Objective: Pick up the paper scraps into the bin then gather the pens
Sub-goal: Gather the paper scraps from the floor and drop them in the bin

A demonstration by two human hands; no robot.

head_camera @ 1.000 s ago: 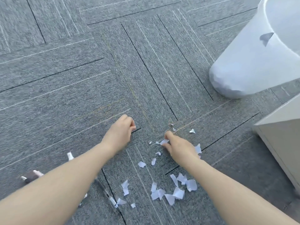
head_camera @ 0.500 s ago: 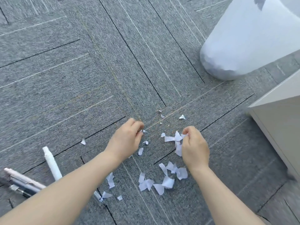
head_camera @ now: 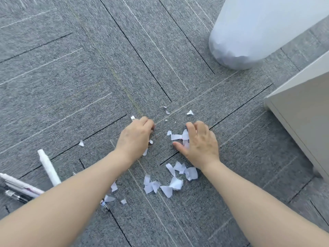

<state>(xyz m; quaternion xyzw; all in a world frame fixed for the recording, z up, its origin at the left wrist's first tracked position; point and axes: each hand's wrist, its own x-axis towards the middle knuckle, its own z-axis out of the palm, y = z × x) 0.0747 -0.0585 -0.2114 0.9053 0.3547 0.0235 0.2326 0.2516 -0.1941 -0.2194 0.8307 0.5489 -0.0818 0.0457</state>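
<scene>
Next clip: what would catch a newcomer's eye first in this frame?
Two bare hands low on the grey carpet: the left hand curled over small scraps, the right hand spread on white paper scraps. A looser heap of scraps lies just below them. The white bin stands at top right, and pens lie at the left edge.

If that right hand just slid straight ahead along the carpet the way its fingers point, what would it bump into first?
The right hand points up and slightly left. Beyond the scraps under its fingers, it would probably meet the small paper scrap first; after that, bare carpet, though the line is uncertain.
</scene>
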